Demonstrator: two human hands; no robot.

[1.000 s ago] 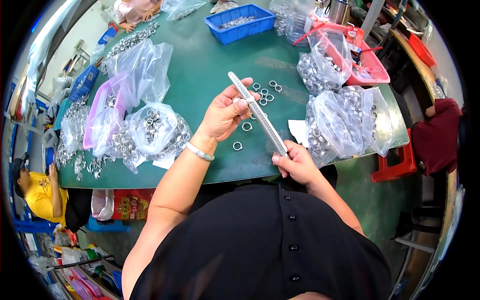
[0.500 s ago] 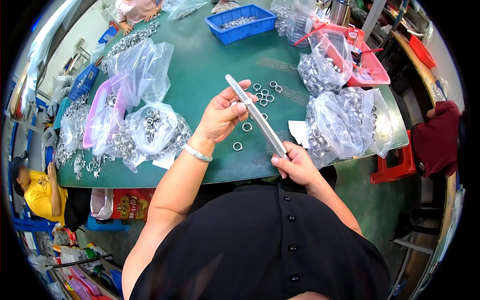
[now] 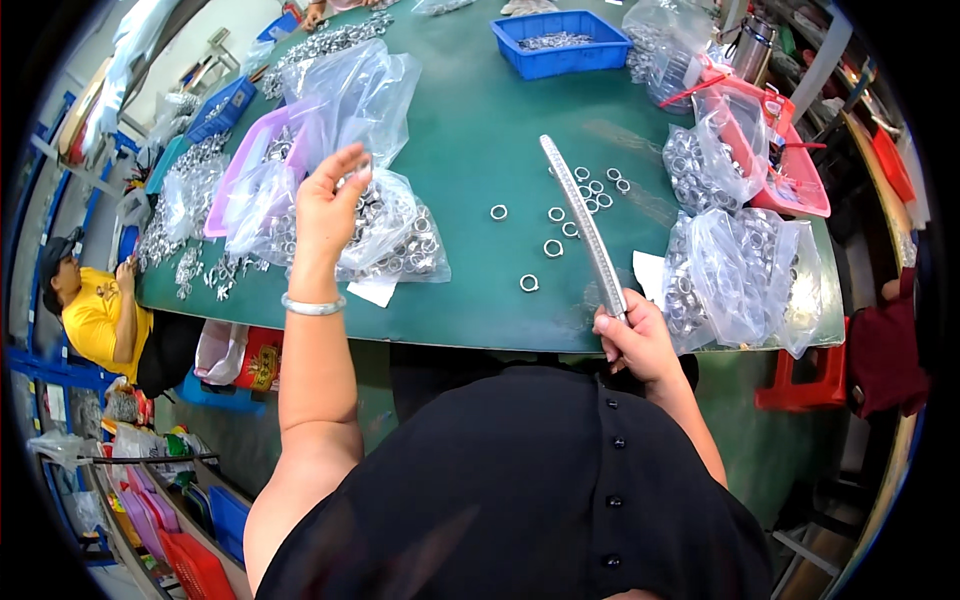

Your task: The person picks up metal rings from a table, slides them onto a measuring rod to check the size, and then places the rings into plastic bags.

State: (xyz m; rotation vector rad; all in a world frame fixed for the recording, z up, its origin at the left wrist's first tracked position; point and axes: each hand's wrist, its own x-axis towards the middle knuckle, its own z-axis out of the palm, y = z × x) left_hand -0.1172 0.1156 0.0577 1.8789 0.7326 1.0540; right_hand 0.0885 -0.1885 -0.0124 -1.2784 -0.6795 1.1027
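Note:
My right hand (image 3: 640, 338) grips the lower end of a long, narrow silver metal bar (image 3: 585, 225) with a row of marks along its face. The bar slants up and left over the green table. My left hand (image 3: 328, 208) is above an open clear plastic bag (image 3: 405, 235) full of metal rings. Its fingers curl toward the thumb, with a small shiny bit at the tips that I cannot make out. Between my hands lie several loose silver rings, with one ring (image 3: 553, 248) near the middle and another ring (image 3: 529, 283) closer to me.
A lilac tray (image 3: 222, 205) stands left, partly under plastic. At the back is a blue bin (image 3: 560, 45) of small metal parts. Bagged rings (image 3: 735, 270) and a pink basket (image 3: 805, 180) line the right side. A person in a yellow top (image 3: 100, 318) sits at far left.
My left hand has left the bar and moved left to the bag of rings. My right hand still holds the bar, which now stands steeper. The whole view has shifted.

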